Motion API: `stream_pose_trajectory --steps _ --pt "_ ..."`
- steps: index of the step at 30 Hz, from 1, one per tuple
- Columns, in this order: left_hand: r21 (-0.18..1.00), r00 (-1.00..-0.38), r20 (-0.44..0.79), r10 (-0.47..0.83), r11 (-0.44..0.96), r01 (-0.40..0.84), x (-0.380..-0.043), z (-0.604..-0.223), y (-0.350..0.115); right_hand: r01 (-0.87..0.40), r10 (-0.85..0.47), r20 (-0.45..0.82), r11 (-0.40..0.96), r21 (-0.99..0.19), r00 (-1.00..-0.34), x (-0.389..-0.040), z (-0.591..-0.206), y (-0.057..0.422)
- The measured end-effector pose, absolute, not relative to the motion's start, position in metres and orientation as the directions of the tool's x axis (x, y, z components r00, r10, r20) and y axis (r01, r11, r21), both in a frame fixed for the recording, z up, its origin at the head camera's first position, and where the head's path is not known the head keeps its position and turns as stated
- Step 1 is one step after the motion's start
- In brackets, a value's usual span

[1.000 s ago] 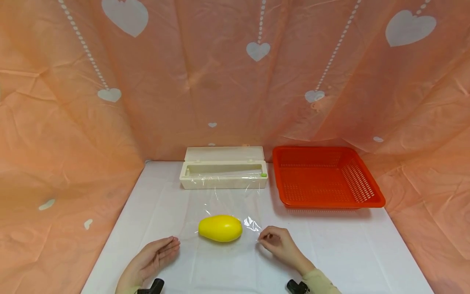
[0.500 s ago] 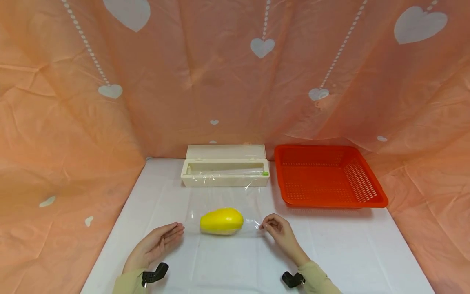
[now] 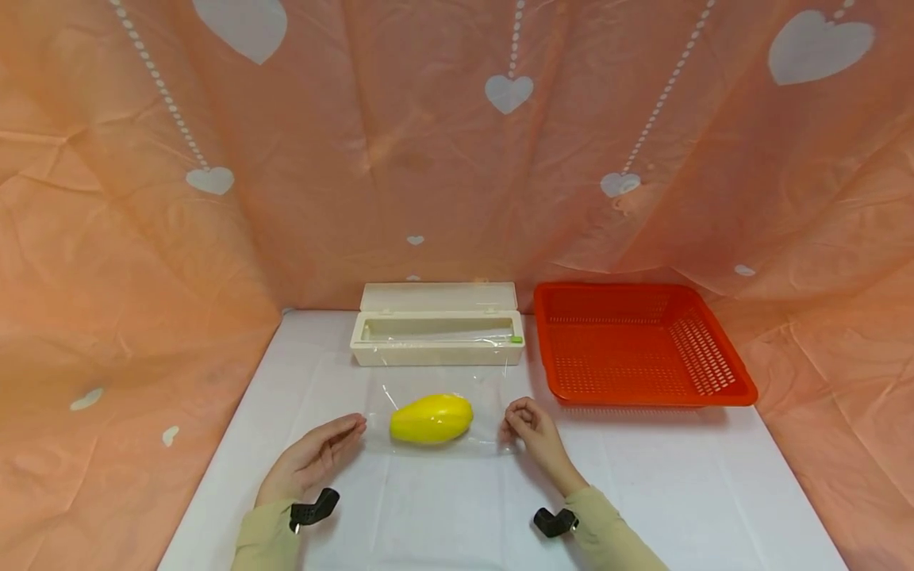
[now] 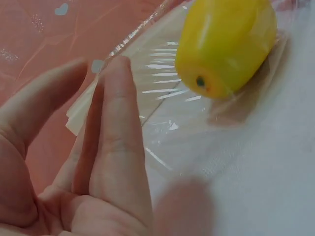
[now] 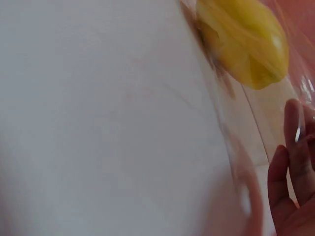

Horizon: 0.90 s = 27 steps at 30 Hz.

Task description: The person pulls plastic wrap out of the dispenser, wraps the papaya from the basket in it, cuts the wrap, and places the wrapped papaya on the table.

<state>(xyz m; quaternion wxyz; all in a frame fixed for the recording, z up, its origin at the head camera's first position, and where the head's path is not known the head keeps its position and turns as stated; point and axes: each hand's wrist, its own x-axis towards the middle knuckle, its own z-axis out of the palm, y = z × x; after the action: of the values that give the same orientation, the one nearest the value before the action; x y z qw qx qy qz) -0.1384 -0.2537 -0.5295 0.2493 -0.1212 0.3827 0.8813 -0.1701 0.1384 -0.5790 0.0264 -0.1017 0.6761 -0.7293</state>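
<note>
A yellow papaya (image 3: 432, 419) lies on its side in the middle of the white table, with clear plastic wrap (image 3: 382, 440) stretched over it. My left hand (image 3: 314, 456) is at the wrap's left edge; its thumb and fingertips come close together there, the fingers fairly straight. At the right edge, my right hand (image 3: 537, 438) pinches the wrap with curled fingers. In the left wrist view, the papaya (image 4: 224, 49) shows its dark end spot under wrinkled film. The right wrist view has the right fingers (image 5: 295, 157) partly out of frame, behind shiny film.
Behind the papaya stands a cream wrap box (image 3: 437, 354), lid raised, a green slider (image 3: 516, 339) at its right end. Wrap runs from it toward me. An orange-red basket (image 3: 650, 392) sits at the back right, before a peach curtain (image 3: 443, 159).
Both hands have moved away from me and slightly inward, bringing the wrap's near edge along. The papaya has shifted a little farther back in view and tilted slightly.
</note>
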Motion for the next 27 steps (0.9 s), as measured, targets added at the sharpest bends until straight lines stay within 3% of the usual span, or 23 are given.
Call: stream_pose_trajectory --steps 11,15,22,27 --pt "0.841 -0.895 -0.399 0.2 -0.308 -0.444 -0.149 -0.53 -0.247 -0.002 -0.086 0.01 -0.093 -0.996 -0.996 -0.173 -0.558 0.132" --pt "0.863 -0.895 -0.429 0.121 -0.237 -0.446 -0.157 -0.529 -0.243 0.003 -0.084 0.004 -0.076 -0.997 -0.997 -0.172 -0.546 0.13" --pt "0.886 -0.888 -0.46 -0.028 -0.085 -0.456 -0.165 -0.532 -0.237 0.019 -0.063 -0.016 -0.056 -0.998 -0.998 -0.185 -0.57 0.133" --pt "0.9 -0.899 -0.432 -0.074 0.029 -0.435 -0.167 -0.533 -0.235 0.073 -0.043 -0.07 -0.058 -0.996 -0.997 -0.187 -0.565 0.131"
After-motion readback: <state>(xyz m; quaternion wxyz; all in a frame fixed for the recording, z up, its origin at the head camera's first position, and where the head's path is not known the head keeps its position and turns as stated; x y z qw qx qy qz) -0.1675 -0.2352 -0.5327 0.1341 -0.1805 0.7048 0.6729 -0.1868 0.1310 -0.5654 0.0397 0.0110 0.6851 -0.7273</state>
